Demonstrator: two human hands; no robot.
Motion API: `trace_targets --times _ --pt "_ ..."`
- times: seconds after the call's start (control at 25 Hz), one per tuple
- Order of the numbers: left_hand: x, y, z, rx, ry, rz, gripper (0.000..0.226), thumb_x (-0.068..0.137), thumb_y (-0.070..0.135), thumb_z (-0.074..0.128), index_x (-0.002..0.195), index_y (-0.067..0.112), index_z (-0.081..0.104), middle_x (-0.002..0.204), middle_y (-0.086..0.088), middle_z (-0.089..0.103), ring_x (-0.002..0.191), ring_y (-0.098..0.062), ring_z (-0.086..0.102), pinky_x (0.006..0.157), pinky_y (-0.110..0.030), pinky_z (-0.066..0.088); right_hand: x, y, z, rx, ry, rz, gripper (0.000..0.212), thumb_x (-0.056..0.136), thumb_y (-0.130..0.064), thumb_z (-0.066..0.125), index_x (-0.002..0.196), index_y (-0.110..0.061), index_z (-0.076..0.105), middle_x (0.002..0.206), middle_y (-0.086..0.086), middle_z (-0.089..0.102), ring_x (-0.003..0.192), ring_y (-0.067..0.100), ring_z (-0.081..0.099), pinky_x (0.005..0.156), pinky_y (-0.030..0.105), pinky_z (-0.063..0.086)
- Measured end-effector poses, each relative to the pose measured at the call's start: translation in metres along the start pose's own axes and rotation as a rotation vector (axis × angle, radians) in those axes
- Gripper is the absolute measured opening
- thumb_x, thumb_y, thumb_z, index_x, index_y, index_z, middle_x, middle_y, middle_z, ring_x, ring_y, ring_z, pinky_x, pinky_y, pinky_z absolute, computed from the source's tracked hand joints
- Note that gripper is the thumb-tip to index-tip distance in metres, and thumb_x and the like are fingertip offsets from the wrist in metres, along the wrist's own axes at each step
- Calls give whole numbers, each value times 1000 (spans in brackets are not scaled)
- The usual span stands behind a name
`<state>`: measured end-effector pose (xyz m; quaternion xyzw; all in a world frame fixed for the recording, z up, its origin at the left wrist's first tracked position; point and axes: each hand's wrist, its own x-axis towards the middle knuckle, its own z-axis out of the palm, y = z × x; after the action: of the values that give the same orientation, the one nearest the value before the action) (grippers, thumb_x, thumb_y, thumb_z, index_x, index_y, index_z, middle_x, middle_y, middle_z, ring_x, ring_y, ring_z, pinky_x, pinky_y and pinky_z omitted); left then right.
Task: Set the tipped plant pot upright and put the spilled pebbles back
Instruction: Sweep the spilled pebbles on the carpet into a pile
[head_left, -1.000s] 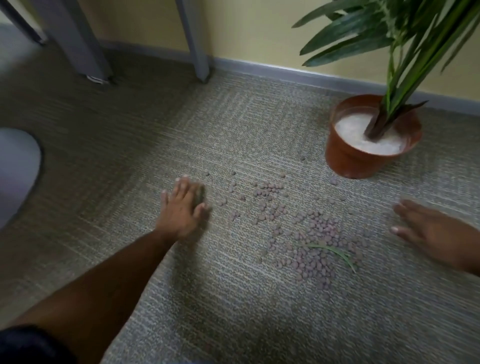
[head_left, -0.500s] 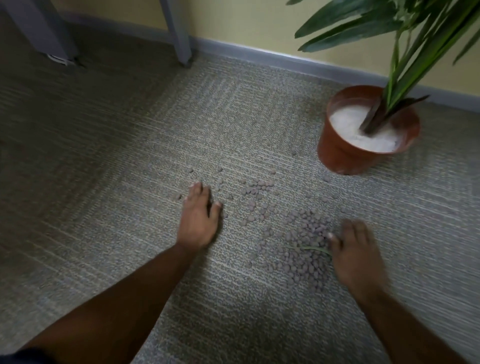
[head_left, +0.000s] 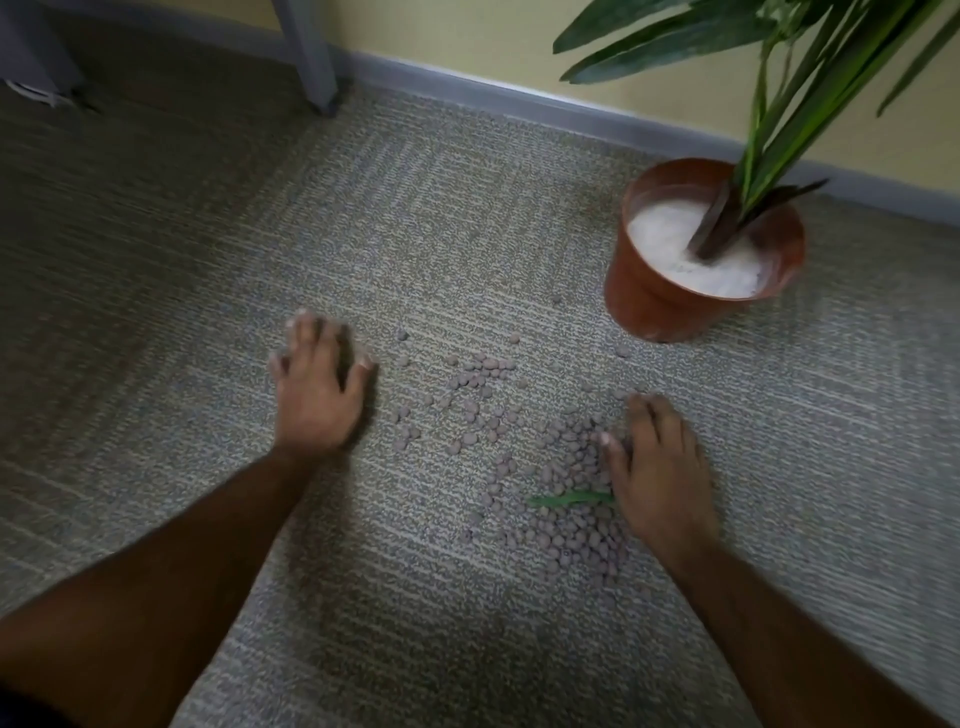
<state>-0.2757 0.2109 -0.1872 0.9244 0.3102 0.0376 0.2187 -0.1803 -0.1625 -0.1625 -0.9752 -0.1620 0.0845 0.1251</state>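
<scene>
Resting flat on the carpet (head_left: 156, 260), the left hand (head_left: 317, 387) and right hand (head_left: 657, 478) hold nothing — the pebbles (head_left: 566, 499) lie scattered between them, near the upright pot (head_left: 670, 306). Sweeping too fast may push small pebbles away across the rough carpet.
</scene>
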Motion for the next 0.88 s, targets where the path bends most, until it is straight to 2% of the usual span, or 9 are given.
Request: trace_targets --times 0.08,0.16,0.28,0.44,0.52,0.64,0.72,0.8,0.88 --pt "23 -2 3 69 -93 -58 86 97 73 20 163 19 11 172 -10 -4 158 -26 -8 126 -57 -1 21 5 1 26 -97 36 68 103 -54 38 160 -24 16 168 13 10 153 34 15 120 55 26" --pt "30 12 11 108 -163 20 89 96 75 17 164 17 7 171 -12 -5 158 -28 -8 127 -55 1 38 6 2 52 -201 100 72 102 -60 33 161 -30 4 170 10 -3 155 34 5 122 56 18" --pt "16 42 23 123 -197 179 83 101 70 17 163 17 1 171 -8 -7 157 -24 -9 127 -51 3 49 -2 6 -7 -250 89 71 103 -62 24 162 -28 4 170 10 -5 156 31 -5 125 55 10" --pt "-15 72 41 166 -232 339 73 105 62 13 163 18 1 171 -7 -6 158 -22 -9 128 -49 3 27 -22 17 -105 -211 -77 72 103 -61 13 162 -21 8 170 11 -1 157 30 -6 126 53 6" --pt "-31 84 48 160 -276 419 68 107 59 11 163 23 -1 171 -3 -8 157 -17 -15 128 -48 0 13 -32 19 -167 -187 -142 69 105 -59 14 161 -20 16 170 11 7 156 31 4 124 55 11" --pt "-46 90 50 112 -294 598 65 108 56 17 164 24 5 172 -1 -3 158 -13 -12 128 -51 0 5 -37 12 -217 -69 -184 57 107 -55 25 152 -20 36 162 11 28 142 31 36 110 53 34" --pt "-39 88 42 51 -252 659 63 108 52 20 163 25 14 172 0 2 158 -11 -7 127 -54 0 16 -36 5 -193 -3 -174 54 106 -53 29 148 -21 40 157 9 35 134 29 42 104 50 39" --pt "-23 81 31 16 -119 536 60 108 48 26 162 25 18 172 1 1 158 -13 -7 126 -56 -3 38 -31 -2 -152 1 -121 56 106 -54 29 151 -22 36 159 9 33 139 30 38 109 51 36" --pt "1 63 22 30 3 250 62 107 49 30 162 24 15 171 -2 -4 158 -18 -10 124 -56 -7 63 -25 -5 -118 -42 -54 61 104 -57 33 156 -25 29 163 10 25 146 31 29 113 53 32"
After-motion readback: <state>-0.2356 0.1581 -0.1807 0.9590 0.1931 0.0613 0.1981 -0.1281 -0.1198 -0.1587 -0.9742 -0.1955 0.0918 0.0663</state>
